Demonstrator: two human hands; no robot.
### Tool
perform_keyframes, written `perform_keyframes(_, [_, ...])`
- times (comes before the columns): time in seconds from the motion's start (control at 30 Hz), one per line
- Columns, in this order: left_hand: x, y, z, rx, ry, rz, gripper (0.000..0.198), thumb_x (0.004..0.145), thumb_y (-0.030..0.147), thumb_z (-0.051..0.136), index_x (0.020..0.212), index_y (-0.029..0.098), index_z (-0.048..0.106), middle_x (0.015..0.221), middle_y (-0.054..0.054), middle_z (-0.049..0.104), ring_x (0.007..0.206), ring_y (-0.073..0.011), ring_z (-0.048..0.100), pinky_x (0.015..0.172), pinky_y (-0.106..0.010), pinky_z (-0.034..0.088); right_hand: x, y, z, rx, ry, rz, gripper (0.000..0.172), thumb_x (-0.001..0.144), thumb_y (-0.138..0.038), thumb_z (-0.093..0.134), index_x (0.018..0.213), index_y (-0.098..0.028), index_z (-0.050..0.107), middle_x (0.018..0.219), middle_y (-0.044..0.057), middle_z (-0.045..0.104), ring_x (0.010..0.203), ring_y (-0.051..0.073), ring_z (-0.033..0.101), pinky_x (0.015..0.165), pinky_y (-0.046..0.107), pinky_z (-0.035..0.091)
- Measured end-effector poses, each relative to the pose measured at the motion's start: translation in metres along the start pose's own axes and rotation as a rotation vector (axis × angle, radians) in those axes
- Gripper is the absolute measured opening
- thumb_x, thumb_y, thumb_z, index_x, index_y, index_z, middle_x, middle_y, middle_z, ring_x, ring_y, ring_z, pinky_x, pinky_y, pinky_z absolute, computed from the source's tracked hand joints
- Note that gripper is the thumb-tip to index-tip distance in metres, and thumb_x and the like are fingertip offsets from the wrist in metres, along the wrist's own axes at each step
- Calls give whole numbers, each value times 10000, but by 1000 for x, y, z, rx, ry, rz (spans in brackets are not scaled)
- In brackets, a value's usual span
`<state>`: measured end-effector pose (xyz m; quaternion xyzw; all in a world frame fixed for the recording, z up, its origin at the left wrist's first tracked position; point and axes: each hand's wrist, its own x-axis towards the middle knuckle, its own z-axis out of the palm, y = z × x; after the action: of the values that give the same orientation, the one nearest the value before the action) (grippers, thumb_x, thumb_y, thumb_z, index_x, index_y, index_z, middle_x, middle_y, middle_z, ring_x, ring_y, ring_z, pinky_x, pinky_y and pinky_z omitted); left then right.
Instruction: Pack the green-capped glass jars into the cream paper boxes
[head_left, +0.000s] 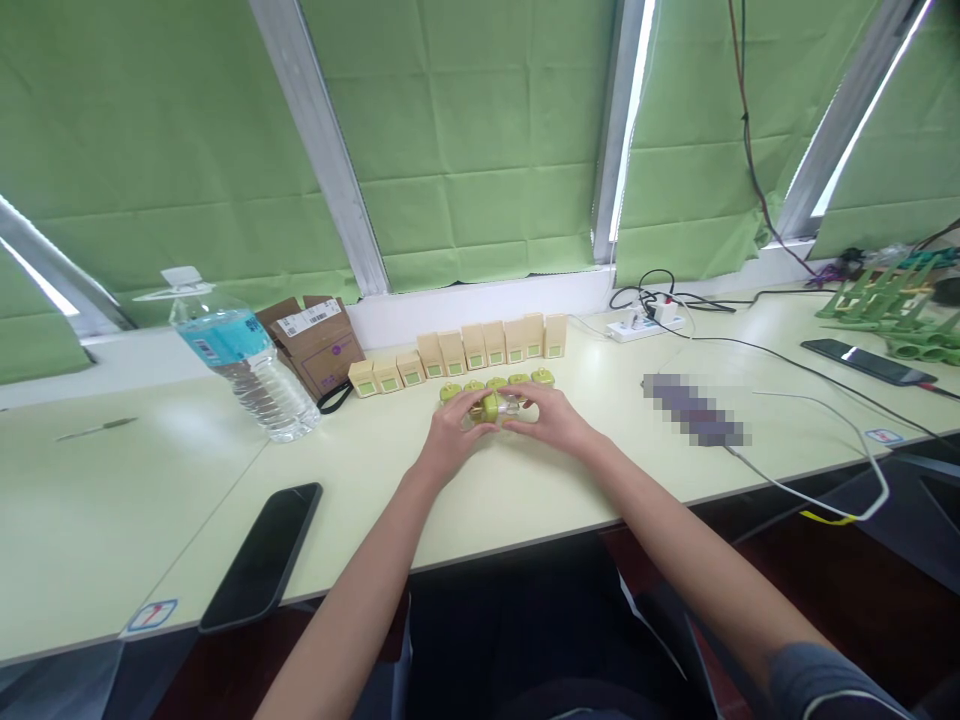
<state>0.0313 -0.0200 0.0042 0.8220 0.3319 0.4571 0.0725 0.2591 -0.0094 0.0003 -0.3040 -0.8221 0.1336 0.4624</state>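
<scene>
Both hands meet over the table around a small clear container with a green cap (490,406). My left hand (453,432) curls its fingers and thumb around the green cap end. My right hand (553,416) grips the clear end from the other side. The container lies on its side between them, partly hidden by the fingers. Just behind it sits a row of several small green-capped pieces (541,377); the lower parts of some are covered by my hands. Farther back stands a row of several small beige boxes (452,353) with green labels.
To the left are a large water bottle (247,350), a brown cardboard box (319,350), a phone (262,555) and a pen (97,429). On the right lie a power strip (645,325), cables, a blurred object (694,408), another phone (866,362) and green plastic parts (892,310).
</scene>
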Motion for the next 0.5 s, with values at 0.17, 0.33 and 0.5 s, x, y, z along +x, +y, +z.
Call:
perform_keyframes(0.17, [1, 3, -2, -37, -6, -12, 538, 798, 439, 806, 1291, 273, 667, 1213, -109, 706, 1102, -265, 675, 973, -460, 555, 0, 0, 1, 41, -13, -19, 520, 847, -337, 787, 1347, -279, 657, 1243, 85, 730, 1056, 241, 691, 852, 413, 629])
perform_keyframes(0.33, [1, 8, -1, -126, 50, -156, 547, 744, 462, 846, 1199, 223, 662, 1164, -108, 733, 972, -244, 724, 933, -437, 583, 1, -6, -2, 89, -20, 23, 531, 840, -367, 796, 1342, -268, 655, 1253, 96, 722, 1062, 243, 705, 881, 414, 634])
perform_keyframes(0.5, [1, 9, -2, -136, 87, -175, 362, 825, 450, 772, 1100, 222, 711, 1150, -94, 755, 907, -224, 725, 906, -425, 591, 1, -12, -4, 134, -8, 42, 660, 831, -375, 805, 1434, -297, 547, 1300, 104, 667, 1107, 240, 681, 874, 402, 641])
